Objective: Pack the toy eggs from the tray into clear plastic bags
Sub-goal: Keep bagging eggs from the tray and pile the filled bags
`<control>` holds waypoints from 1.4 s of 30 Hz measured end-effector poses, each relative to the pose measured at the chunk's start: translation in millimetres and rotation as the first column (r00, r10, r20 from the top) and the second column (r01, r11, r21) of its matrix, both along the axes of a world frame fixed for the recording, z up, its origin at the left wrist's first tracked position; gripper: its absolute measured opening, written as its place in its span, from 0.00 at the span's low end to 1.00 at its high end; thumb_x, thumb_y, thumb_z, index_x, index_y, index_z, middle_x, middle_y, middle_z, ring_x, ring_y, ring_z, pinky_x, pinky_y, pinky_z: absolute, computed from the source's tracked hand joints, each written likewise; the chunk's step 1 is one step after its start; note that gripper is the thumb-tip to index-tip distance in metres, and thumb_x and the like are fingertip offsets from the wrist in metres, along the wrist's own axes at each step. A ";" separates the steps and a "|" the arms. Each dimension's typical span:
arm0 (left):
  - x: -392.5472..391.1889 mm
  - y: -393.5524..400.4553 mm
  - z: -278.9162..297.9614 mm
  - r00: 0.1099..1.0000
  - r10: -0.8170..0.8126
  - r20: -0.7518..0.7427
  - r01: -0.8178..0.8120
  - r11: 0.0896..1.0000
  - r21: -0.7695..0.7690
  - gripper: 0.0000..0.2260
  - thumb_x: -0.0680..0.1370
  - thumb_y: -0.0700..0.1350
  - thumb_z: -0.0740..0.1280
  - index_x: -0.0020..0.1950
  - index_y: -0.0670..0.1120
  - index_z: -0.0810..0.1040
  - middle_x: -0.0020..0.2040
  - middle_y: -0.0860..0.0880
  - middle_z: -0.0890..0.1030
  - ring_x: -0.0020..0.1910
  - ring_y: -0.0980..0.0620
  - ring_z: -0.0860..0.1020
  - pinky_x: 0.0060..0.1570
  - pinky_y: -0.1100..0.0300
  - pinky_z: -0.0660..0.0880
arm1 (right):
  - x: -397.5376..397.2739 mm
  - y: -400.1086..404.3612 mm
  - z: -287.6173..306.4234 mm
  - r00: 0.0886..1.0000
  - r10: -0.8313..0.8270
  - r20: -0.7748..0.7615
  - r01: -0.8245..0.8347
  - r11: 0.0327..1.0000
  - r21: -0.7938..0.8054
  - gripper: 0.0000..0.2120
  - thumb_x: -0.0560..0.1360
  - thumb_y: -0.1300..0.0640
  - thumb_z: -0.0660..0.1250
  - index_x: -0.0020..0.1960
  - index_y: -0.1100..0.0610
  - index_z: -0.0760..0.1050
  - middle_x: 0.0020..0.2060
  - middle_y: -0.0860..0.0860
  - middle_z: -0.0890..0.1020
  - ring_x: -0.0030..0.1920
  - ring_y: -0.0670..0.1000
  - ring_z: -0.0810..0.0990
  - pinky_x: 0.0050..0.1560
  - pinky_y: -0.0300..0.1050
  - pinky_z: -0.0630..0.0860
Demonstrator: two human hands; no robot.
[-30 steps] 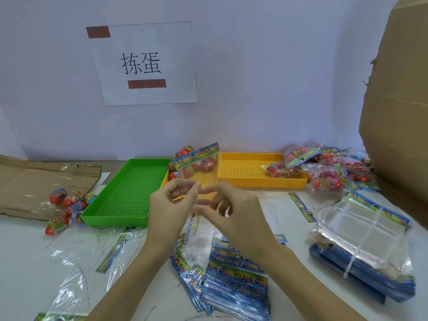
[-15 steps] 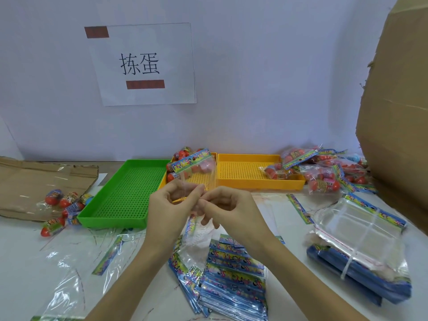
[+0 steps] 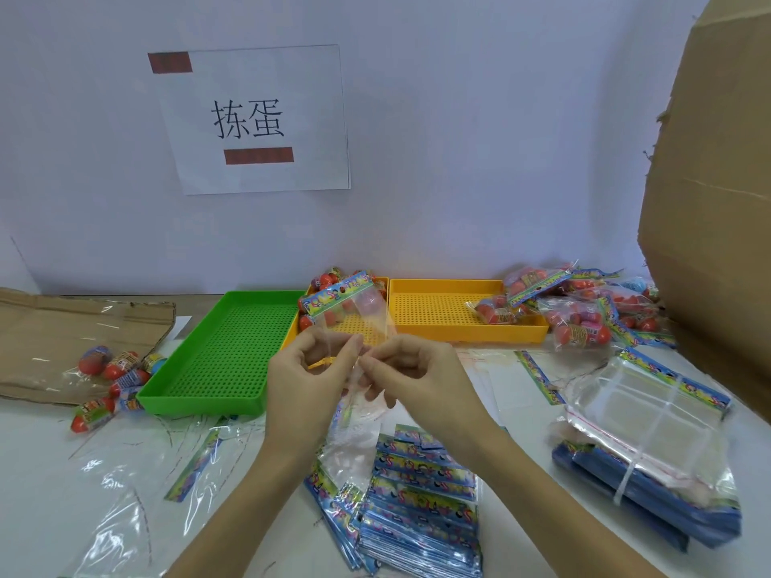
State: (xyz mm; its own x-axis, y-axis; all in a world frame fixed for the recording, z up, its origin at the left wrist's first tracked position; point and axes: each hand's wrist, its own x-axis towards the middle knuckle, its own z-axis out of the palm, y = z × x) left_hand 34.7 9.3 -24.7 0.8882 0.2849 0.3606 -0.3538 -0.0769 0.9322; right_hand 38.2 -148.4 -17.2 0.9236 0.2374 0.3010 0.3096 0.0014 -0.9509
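Above the middle of the tabletop, the left hand (image 3: 311,379) and the right hand (image 3: 411,375) meet with fingers curled, both pinching the lower edge of a clear plastic bag (image 3: 367,317) that stands up from their fingertips, its colourful printed header (image 3: 336,293) at the top, tilted toward the left; whether anything is inside the bag I cannot tell, since red shapes show through it from behind. Behind the hands, toward the far edge of the tabletop, a green tray (image 3: 217,352) lies on the left and two yellow trays sit side by side to its right, the nearer-centre yellow tray (image 3: 375,331) mostly hidden by the held bag and the right yellow tray (image 3: 442,310) holding one filled bag of red toy eggs (image 3: 494,312) at its right end. More filled bags (image 3: 584,314) are heaped near the far right corner, beside a large cardboard box (image 3: 717,202). Loose toy eggs (image 3: 112,371) lie near the left edge on and beside a flattened piece of cardboard (image 3: 54,335). Near the front edge, just below the wrists, a fanned pile of empty bags (image 3: 417,506) lies flat, and a tied bundle of bags (image 3: 651,448) sits toward the right edge. A paper sign (image 3: 254,118) with two characters hangs on the wall
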 end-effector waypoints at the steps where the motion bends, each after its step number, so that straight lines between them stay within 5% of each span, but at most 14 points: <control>1: 0.4 1.0 1.6 1.000 -0.006 -0.004 0.006 0.999 -0.033 0.03 0.78 0.38 0.76 0.45 0.42 0.84 0.40 0.48 0.87 0.38 0.52 0.87 0.36 0.63 0.81 | 4.3 -4.1 0.8 0.999 -0.050 0.009 0.050 0.999 0.007 0.02 0.79 0.59 0.73 0.49 0.58 0.84 0.39 0.53 0.87 0.39 0.50 0.86 0.37 0.38 0.78; 5: 4.5 16.2 11.4 1.000 0.024 -0.016 -0.026 0.992 -0.121 0.04 0.80 0.39 0.74 0.49 0.38 0.82 0.44 0.45 0.88 0.40 0.45 0.88 0.35 0.60 0.82 | 28.4 -37.2 -6.3 0.947 -0.302 0.113 0.321 0.914 -0.248 0.03 0.78 0.57 0.74 0.48 0.53 0.87 0.37 0.46 0.87 0.38 0.44 0.83 0.40 0.36 0.77; 8: 8.0 30.6 14.4 0.997 0.078 -0.019 -0.080 0.989 -0.123 0.03 0.80 0.40 0.74 0.49 0.41 0.83 0.45 0.46 0.89 0.40 0.44 0.88 0.42 0.53 0.84 | 39.7 -58.0 -19.6 0.913 -0.342 0.223 0.404 0.682 -0.610 0.06 0.79 0.57 0.72 0.53 0.55 0.88 0.46 0.47 0.87 0.43 0.44 0.80 0.47 0.37 0.76; 11: 10.0 36.7 15.2 0.995 0.091 -0.030 -0.094 0.986 -0.136 0.03 0.80 0.41 0.73 0.49 0.41 0.83 0.46 0.44 0.89 0.40 0.43 0.88 0.48 0.48 0.83 | 41.9 -66.5 -21.1 0.865 -0.408 0.291 0.487 0.550 -0.678 0.08 0.79 0.52 0.73 0.44 0.54 0.86 0.40 0.48 0.85 0.40 0.46 0.78 0.43 0.43 0.76; 14: 9.4 39.1 17.4 0.997 0.078 -0.028 -0.081 0.988 -0.130 0.03 0.80 0.42 0.73 0.49 0.42 0.83 0.46 0.43 0.89 0.39 0.43 0.88 0.44 0.52 0.84 | 41.7 -66.1 -16.3 0.802 -0.483 0.353 0.574 0.459 -0.678 0.22 0.82 0.44 0.66 0.31 0.51 0.73 0.29 0.47 0.77 0.31 0.47 0.74 0.32 0.44 0.67; 16: 8.2 40.2 20.1 0.999 0.045 -0.022 -0.047 0.993 -0.112 0.03 0.80 0.43 0.74 0.49 0.43 0.84 0.46 0.44 0.88 0.39 0.43 0.88 0.42 0.53 0.84 | 39.3 -63.5 -12.3 0.799 -0.502 0.333 0.588 0.530 -0.612 0.22 0.85 0.48 0.61 0.34 0.52 0.76 0.29 0.48 0.78 0.30 0.47 0.75 0.33 0.44 0.67; 18: 6.3 39.2 22.8 0.998 -0.046 -0.031 0.043 0.993 -0.107 0.06 0.78 0.44 0.75 0.50 0.42 0.84 0.46 0.44 0.88 0.40 0.44 0.88 0.41 0.54 0.85 | 35.8 -61.9 -7.6 0.830 -0.468 0.303 0.554 0.624 -0.551 0.10 0.85 0.57 0.61 0.50 0.55 0.80 0.37 0.50 0.82 0.36 0.50 0.79 0.37 0.47 0.74; 20: 4.5 36.5 23.2 0.985 -0.161 -0.058 0.157 0.985 -0.071 0.10 0.75 0.46 0.75 0.51 0.41 0.84 0.45 0.42 0.88 0.39 0.44 0.87 0.38 0.58 0.84 | 32.1 -56.6 -0.9 0.886 -0.410 0.214 0.463 0.772 -0.435 0.09 0.85 0.63 0.61 0.58 0.55 0.79 0.43 0.51 0.84 0.41 0.51 0.82 0.40 0.44 0.78; 23: 3.3 32.5 18.8 0.957 -0.271 -0.105 0.275 0.961 0.022 0.08 0.74 0.46 0.75 0.49 0.42 0.86 0.44 0.42 0.88 0.38 0.46 0.87 0.38 0.60 0.83 | 26.0 -43.3 10.5 0.978 -0.098 -0.184 0.086 0.993 -0.077 0.15 0.84 0.46 0.63 0.61 0.55 0.81 0.49 0.51 0.88 0.50 0.52 0.87 0.46 0.40 0.82; 25: 4.0 32.1 16.3 0.938 -0.318 -0.137 0.329 0.942 0.061 0.06 0.74 0.46 0.75 0.48 0.45 0.87 0.44 0.42 0.88 0.41 0.46 0.87 0.42 0.60 0.84 | 23.4 -36.2 11.1 0.952 0.070 -0.299 -0.065 0.998 0.026 0.25 0.78 0.38 0.66 0.65 0.54 0.79 0.53 0.51 0.88 0.55 0.52 0.87 0.52 0.42 0.83; 29: 4.6 32.2 15.8 0.899 -0.401 -0.175 0.416 0.908 0.056 0.07 0.75 0.47 0.74 0.49 0.45 0.88 0.45 0.40 0.88 0.41 0.41 0.87 0.46 0.58 0.84 | 22.3 -32.2 6.1 0.927 0.070 -0.368 -0.021 0.990 0.136 0.25 0.69 0.45 0.78 0.63 0.52 0.83 0.48 0.47 0.86 0.47 0.48 0.82 0.48 0.39 0.78; 33: 3.4 32.2 16.4 0.889 -0.409 -0.204 0.430 0.900 0.070 0.10 0.76 0.51 0.73 0.51 0.46 0.88 0.44 0.40 0.88 0.38 0.43 0.85 0.45 0.58 0.83 | 22.4 -35.3 7.7 0.870 0.280 -0.406 -0.153 0.936 0.317 0.22 0.69 0.49 0.80 0.58 0.61 0.85 0.41 0.49 0.77 0.39 0.46 0.74 0.42 0.39 0.75; 38: 2.0 29.5 16.3 0.906 -0.380 -0.188 0.399 0.914 0.076 0.07 0.75 0.50 0.77 0.50 0.49 0.87 0.44 0.45 0.88 0.39 0.46 0.87 0.43 0.66 0.79 | 17.5 -33.9 9.7 0.912 0.139 -0.387 -0.060 0.976 0.211 0.15 0.71 0.50 0.78 0.51 0.59 0.83 0.41 0.53 0.77 0.40 0.48 0.75 0.43 0.40 0.76; 42: 5.4 30.3 13.0 0.913 -0.352 -0.206 0.366 0.930 0.032 0.08 0.72 0.48 0.78 0.46 0.44 0.86 0.45 0.41 0.88 0.38 0.42 0.87 0.42 0.62 0.81 | 14.9 -31.6 9.8 0.943 0.011 -0.332 0.014 0.997 0.071 0.09 0.75 0.49 0.75 0.46 0.55 0.83 0.39 0.50 0.83 0.45 0.47 0.80 0.50 0.43 0.77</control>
State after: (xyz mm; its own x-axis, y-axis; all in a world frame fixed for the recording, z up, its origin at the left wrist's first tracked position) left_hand 40.1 39.5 -11.7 0.9802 -0.0853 0.1786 -0.1828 -0.0445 0.9821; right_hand 53.0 -180.0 -7.4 0.9744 0.2249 -0.0061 -0.0231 0.0730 -0.9971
